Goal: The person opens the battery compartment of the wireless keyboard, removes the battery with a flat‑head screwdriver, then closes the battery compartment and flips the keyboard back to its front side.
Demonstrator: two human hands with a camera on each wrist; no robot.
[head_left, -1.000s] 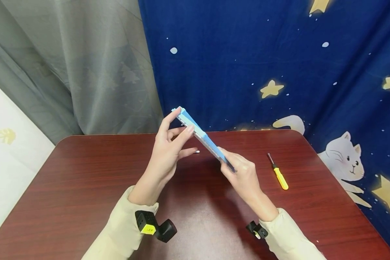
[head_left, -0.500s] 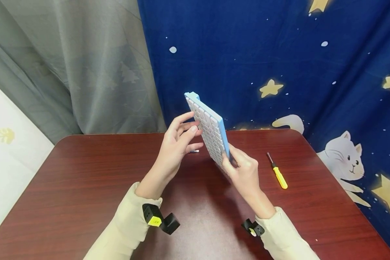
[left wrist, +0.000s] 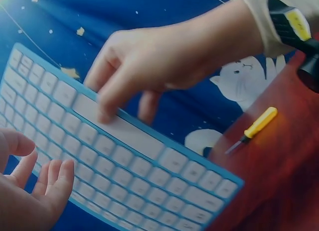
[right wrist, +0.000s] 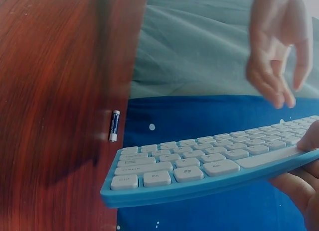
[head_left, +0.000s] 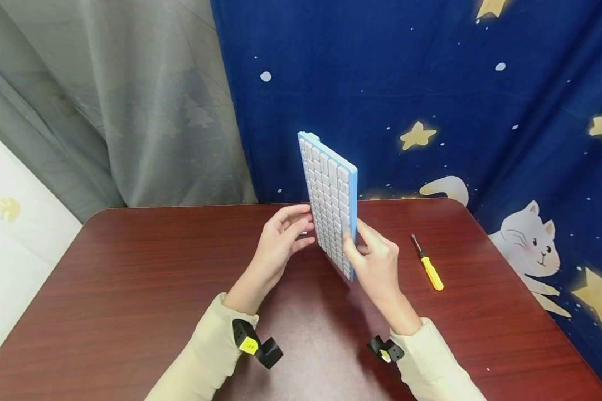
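Note:
A light-blue keyboard with white keys is held on end above the table, its key side turned to the left. My right hand grips its long edge, thumb on the space bar and fingers behind. Beside the key side is my left hand, its fingers loosely bent and holding nothing; the right wrist view shows a gap between that hand and the keys. A small battery with a dark blue wrapper lies on the table, mostly hidden behind my left fingers in the head view.
A yellow-handled screwdriver lies on the reddish-brown table, right of my right hand. Behind the table's far edge hang a grey curtain and a blue one with stars and a cat.
The keyboard has turned from edge-on and slanted to nearly upright, its keys now showing. My left hand has come off its upper end and moved down; my right hand keeps its grip.

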